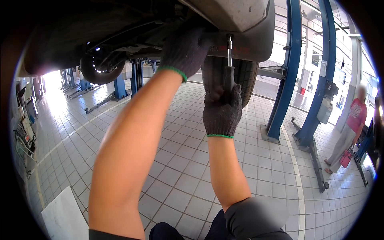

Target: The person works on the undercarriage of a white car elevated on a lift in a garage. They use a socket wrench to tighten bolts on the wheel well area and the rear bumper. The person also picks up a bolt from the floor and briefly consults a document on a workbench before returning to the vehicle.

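Note:
My right hand (223, 114), in a dark knit glove with a green cuff, is wrapped around the dark handle of a nut driver (229, 62). The tool points straight up, its shiny shaft and socket tip meeting the lower part of a dark mud flap (256, 44). Behind the tool hangs a tyre (249, 80). My left hand (185, 52), gloved alike, reaches up beneath the raised car (236, 14), beside the inner edge of the flap. Its fingers are lost in shadow, so what they touch is hidden.
Blue lift posts (286, 80) stand to the right, with a lift arm (318, 170) low on the tiled floor (180, 160). A person in a red shirt (355, 114) stands at far right. Another wheel (102, 68) hangs at the left; a white panel (64, 216) lies lower left.

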The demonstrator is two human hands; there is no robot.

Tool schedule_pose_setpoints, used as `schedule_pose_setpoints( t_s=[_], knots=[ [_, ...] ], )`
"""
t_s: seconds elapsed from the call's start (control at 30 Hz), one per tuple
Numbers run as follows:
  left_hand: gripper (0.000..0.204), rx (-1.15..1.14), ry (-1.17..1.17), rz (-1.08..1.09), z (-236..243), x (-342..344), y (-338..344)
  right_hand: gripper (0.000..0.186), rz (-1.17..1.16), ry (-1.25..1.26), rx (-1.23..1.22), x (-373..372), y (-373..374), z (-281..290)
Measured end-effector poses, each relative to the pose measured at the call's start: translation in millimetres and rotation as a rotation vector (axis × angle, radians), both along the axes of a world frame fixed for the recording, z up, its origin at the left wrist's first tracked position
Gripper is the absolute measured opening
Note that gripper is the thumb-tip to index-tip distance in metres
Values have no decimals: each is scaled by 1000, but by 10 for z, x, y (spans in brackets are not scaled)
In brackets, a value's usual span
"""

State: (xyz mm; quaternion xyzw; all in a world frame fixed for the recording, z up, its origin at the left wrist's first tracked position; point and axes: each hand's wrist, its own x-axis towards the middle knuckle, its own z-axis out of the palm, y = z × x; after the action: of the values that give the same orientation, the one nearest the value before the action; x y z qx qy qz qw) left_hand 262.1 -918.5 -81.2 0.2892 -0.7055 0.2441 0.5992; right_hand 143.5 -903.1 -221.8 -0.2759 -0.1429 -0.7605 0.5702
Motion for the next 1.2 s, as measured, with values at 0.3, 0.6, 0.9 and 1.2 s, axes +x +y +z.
schedule_pose_setpoints(
  t_s=[0.3,0.6,0.9,1.2],
  knots=[
    [42,558,216,-473,-710,-398,395,17,-184,21,27,-23,-62,-62],
    [42,637,89,-138,-470,-487,208,26,-8,158,53,62,192,-18],
    [37,558,32,-15,-524,-495,287,33,136,103,-50,-38,-243,-200],
    [36,566,124,-23,-486,-560,177,30,650,342,-606,-304,-475,-261]
  ],
)
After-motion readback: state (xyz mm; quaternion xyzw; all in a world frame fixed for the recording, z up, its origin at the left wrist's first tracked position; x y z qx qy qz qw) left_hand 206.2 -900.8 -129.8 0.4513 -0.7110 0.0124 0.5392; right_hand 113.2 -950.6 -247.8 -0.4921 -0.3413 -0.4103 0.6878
